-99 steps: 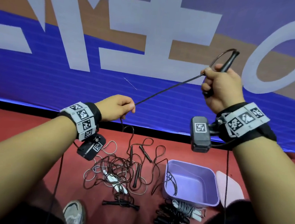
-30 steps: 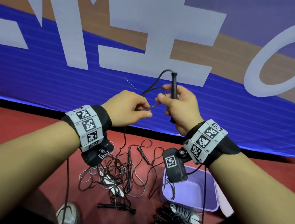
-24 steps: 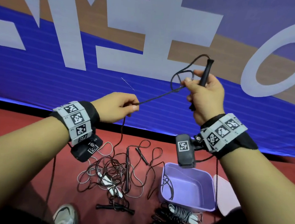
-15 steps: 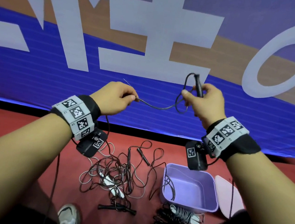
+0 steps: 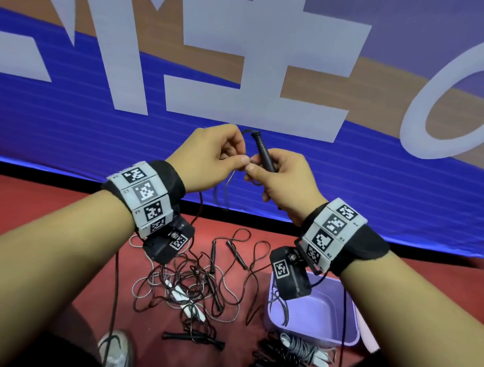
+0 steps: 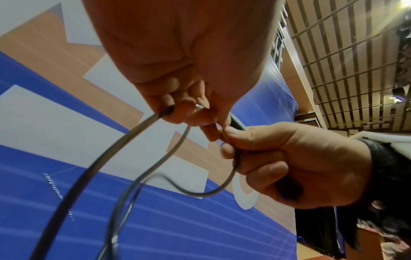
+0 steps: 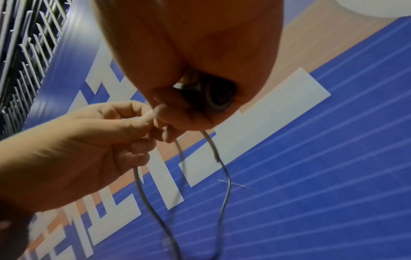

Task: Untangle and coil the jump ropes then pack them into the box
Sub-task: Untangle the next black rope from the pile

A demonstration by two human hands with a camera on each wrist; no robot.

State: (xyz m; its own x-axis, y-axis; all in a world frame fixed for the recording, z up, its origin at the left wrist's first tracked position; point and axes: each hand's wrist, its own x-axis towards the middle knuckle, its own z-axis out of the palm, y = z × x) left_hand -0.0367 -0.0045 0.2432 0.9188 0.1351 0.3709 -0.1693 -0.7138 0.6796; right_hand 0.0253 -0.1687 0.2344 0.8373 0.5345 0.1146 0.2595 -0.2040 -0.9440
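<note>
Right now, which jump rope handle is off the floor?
The black handle gripped upright in the right hand; every other handle lies on the red floor below.

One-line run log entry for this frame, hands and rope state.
phase: coiling | right hand: grips black handle | left hand: pinches cord at right fingertips | purple box: open, floor | tangled ropes: floor

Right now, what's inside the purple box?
A loop of dark rope hangs over the purple box's left rim into it; the visible floor is otherwise bare. The right wrist camera covers its far left corner.
</note>
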